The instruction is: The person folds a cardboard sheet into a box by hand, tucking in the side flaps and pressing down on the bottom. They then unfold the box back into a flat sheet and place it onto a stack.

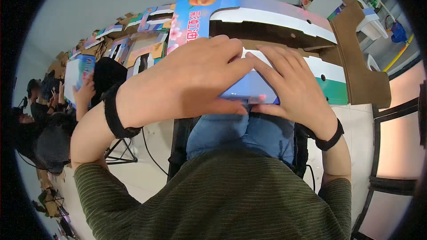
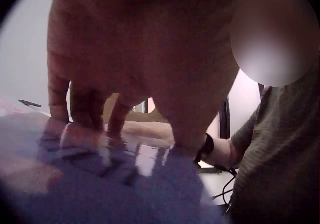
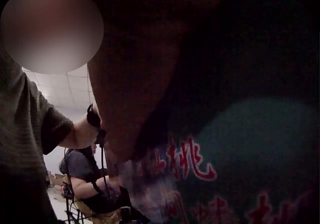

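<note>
A printed cardboard box (image 1: 191, 22) with an open top lies across the person's lap in the head view. The left hand (image 1: 182, 78) bends its fingers over the near blue panel (image 1: 244, 86), its thumb low at the near edge. From the other side the right hand (image 1: 298, 84) grips that panel, thumb low and fingers spread across the top. Their index fingers almost meet. In the left wrist view the left hand's (image 2: 140, 49) fingers touch the glossy blue surface (image 2: 125, 184). Red lettering (image 3: 190, 159) shows below the dark right hand (image 3: 135, 69); its fingertips are hidden.
A brown cardboard flap (image 1: 362, 71) sticks out at the box's right end. More printed boxes (image 1: 149, 20) lie behind and left. Another person's hand (image 1: 84, 91) holds a box at the left. A sink (image 1: 373, 24) stands at the upper right.
</note>
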Demonstrator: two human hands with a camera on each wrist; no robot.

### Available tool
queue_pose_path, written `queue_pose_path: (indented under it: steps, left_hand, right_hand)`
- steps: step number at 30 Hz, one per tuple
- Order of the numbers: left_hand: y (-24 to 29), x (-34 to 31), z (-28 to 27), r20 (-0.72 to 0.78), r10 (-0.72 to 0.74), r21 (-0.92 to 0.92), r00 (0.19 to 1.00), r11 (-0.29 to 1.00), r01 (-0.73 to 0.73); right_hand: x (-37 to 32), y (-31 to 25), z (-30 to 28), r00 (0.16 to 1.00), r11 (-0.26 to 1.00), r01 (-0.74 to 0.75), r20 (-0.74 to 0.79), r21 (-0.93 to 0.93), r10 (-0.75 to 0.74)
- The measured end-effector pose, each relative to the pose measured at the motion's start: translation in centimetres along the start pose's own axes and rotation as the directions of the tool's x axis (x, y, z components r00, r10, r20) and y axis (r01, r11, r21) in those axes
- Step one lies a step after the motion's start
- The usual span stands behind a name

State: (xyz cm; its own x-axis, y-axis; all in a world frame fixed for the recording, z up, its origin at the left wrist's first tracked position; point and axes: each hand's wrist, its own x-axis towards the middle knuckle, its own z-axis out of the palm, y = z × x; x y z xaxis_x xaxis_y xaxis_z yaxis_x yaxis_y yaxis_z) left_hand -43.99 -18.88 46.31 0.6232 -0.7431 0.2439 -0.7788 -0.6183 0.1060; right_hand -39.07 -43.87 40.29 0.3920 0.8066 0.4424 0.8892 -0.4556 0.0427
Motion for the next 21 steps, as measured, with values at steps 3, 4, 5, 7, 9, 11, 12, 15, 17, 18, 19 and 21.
queue_pose_path:
  steps: [3, 4, 5, 7, 9, 11, 12, 15, 17, 18, 19, 21]
  left_hand:
    - [-0.5, 0.8, 1.2, 0.033, 0.01, 0.01, 0.999, 1.0, -0.01]
    - [-0.4, 1.1, 1.3, 0.066, 0.014, -0.015, 0.998, 1.0, -0.013]
    - [-0.4, 1.5, 1.4, 0.095, 0.018, -0.037, 0.995, 0.999, -0.014]
    - [-0.5, 2.0, 1.3, 0.152, 0.02, -0.063, 0.988, 0.998, -0.011]
    - [-0.8, 2.4, 1.1, 0.211, 0.019, -0.07, 0.977, 0.998, -0.004]
    - [-0.6, 2.1, 1.5, 0.072, 0.094, -0.118, 0.993, 0.989, -0.085]
    - [-0.4, 1.8, 1.8, 0.003, 0.133, -0.136, 0.991, 0.982, -0.131]
    - [-0.1, 1.7, 1.8, 0.035, 0.155, -0.121, 0.987, 0.981, -0.15]
    - [-0.2, 1.8, 1.3, 0.044, 0.195, -0.119, 0.98, 0.975, -0.188]
    - [0.0, 1.9, 1.1, 0.049, 0.215, -0.118, 0.975, 0.971, -0.208]
    - [0.2, 1.9, 1.1, 0.098, 0.195, -0.115, 0.976, 0.976, -0.184]
    - [0.2, 2.1, 1.2, 0.149, 0.228, -0.1, 0.962, 0.972, -0.214]
  right_hand:
    - [-0.6, -0.1, 0.0, 1.0, 1.0, 0.012, 0.001, 0.021, -0.012]
    - [-0.8, -0.1, 0.0, 1.0, 1.0, 0.011, 0.018, 0.014, -0.011]
    - [-1.0, -0.1, 0.0, 0.999, 1.0, 0.012, 0.035, 0.004, -0.013]
    - [-0.8, -0.2, 0.1, 0.998, 1.0, 0.011, 0.057, -0.006, -0.011]
    - [-0.6, -0.2, 0.1, 0.998, 1.0, 0.001, 0.068, -0.004, -0.001]
    - [-0.3, 0.1, 0.2, 0.998, 1.0, -0.006, 0.056, 0.0, 0.006]
    - [-0.3, 0.0, 0.2, 0.999, 1.0, -0.012, 0.046, 0.002, 0.012]
    - [-0.7, -0.2, 0.1, 0.999, 1.0, 0.001, 0.035, 0.018, -0.001]
    - [-0.5, -0.3, -0.2, 0.999, 1.0, -0.009, 0.044, 0.018, 0.008]
    - [-0.5, -0.4, -0.2, 0.999, 1.0, -0.015, 0.047, 0.019, 0.014]
    - [-0.6, -0.4, -0.2, 0.999, 1.0, -0.011, 0.047, 0.016, 0.01]
    - [-0.8, -0.3, -0.1, 0.999, 0.999, -0.015, 0.04, 0.033, 0.014]
